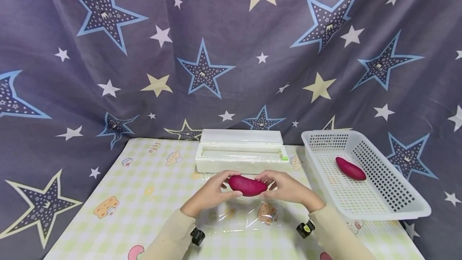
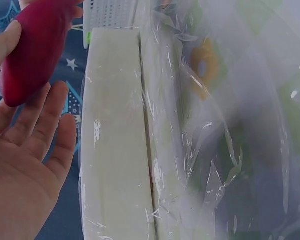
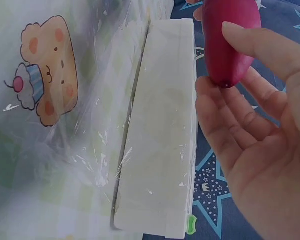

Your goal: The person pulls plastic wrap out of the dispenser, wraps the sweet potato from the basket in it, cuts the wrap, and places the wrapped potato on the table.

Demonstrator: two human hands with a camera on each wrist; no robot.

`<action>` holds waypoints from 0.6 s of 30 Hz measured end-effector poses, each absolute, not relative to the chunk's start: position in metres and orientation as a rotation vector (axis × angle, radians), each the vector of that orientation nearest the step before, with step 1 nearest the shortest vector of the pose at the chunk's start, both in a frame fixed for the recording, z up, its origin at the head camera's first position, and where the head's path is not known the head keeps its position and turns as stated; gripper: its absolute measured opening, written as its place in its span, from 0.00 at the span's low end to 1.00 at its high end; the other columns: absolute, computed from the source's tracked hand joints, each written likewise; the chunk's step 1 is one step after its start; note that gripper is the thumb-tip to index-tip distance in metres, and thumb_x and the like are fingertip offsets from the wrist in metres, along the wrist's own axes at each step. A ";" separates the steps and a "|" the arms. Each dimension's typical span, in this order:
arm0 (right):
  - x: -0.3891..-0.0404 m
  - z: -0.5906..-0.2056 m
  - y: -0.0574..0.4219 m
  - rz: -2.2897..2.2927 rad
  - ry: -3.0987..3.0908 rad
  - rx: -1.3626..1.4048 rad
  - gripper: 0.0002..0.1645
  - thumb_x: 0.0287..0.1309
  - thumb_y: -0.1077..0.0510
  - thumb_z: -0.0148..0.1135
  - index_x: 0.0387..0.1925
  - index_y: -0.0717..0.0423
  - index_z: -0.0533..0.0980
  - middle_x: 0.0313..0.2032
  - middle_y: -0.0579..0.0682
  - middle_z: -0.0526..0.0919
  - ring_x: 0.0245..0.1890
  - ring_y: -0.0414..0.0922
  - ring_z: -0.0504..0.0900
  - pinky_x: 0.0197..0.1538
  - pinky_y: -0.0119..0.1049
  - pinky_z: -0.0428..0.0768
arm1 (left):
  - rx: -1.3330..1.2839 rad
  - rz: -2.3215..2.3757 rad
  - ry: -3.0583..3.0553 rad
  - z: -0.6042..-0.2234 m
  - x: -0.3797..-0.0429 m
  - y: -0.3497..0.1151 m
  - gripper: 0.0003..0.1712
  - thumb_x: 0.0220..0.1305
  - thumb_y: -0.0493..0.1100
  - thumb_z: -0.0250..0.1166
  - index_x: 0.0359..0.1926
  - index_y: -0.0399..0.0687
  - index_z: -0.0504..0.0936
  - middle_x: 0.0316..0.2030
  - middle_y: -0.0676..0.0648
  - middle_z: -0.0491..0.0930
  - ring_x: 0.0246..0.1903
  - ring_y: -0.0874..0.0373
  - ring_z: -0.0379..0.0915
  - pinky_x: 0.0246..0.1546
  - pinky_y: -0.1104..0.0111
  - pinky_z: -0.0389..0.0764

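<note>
Both hands hold one purple-red sweet potato [image 1: 247,185] between them, the left hand [image 1: 213,191] pinching one end and the right hand [image 1: 288,189] the other, thumbs on the near side; the hands themselves are apart. It is held crosswise above a sheet of clear film [image 1: 236,218], which spreads over the worktop [image 1: 119,228] towards the front edge. Just beyond the hands, near the back edge, sits a long white box [image 1: 242,167] with its lid [image 1: 241,136] tilted up and a green tab [image 1: 284,158] at its right end. Along the right edge stands a white plastic basket [image 1: 382,216], with a second sweet potato [image 1: 351,169] lying on its bottom, nearer the back.
</note>
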State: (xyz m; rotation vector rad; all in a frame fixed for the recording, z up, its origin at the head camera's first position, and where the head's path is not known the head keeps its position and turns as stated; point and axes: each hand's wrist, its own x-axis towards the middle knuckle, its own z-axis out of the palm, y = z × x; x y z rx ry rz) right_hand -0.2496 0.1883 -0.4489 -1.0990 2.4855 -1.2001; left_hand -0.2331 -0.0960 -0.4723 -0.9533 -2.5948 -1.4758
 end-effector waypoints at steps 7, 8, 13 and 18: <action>-0.248 -0.451 0.190 -1.232 2.471 -1.097 0.21 0.59 0.57 0.72 0.53 0.52 0.78 0.47 0.46 0.83 0.42 0.48 0.83 0.45 0.44 0.84 | -0.958 -1.463 -2.619 -0.474 -0.231 -0.100 0.32 0.64 0.52 0.71 0.66 0.47 0.75 0.55 0.53 0.79 0.46 0.57 0.75 0.47 0.58 0.81; -0.248 -0.451 0.190 -1.234 2.470 -1.093 0.21 0.59 0.57 0.73 0.53 0.52 0.79 0.46 0.46 0.83 0.41 0.48 0.83 0.45 0.44 0.84 | -0.959 -1.457 -2.626 -0.473 -0.231 -0.101 0.32 0.64 0.52 0.71 0.66 0.48 0.75 0.55 0.53 0.79 0.46 0.57 0.75 0.47 0.58 0.81; -0.246 -0.455 0.189 -1.251 2.451 -1.091 0.21 0.58 0.57 0.73 0.53 0.52 0.79 0.46 0.46 0.84 0.40 0.49 0.83 0.43 0.42 0.84 | -0.975 -1.410 -2.648 -0.477 -0.230 -0.103 0.32 0.63 0.52 0.71 0.66 0.52 0.75 0.57 0.52 0.78 0.47 0.58 0.75 0.46 0.61 0.81; -0.241 -0.460 0.189 -1.254 2.430 -1.111 0.22 0.57 0.58 0.74 0.53 0.52 0.79 0.47 0.47 0.83 0.40 0.47 0.83 0.45 0.46 0.85 | -0.988 -1.458 -2.674 -0.484 -0.228 -0.105 0.30 0.61 0.53 0.73 0.63 0.55 0.77 0.56 0.55 0.78 0.48 0.59 0.76 0.47 0.56 0.81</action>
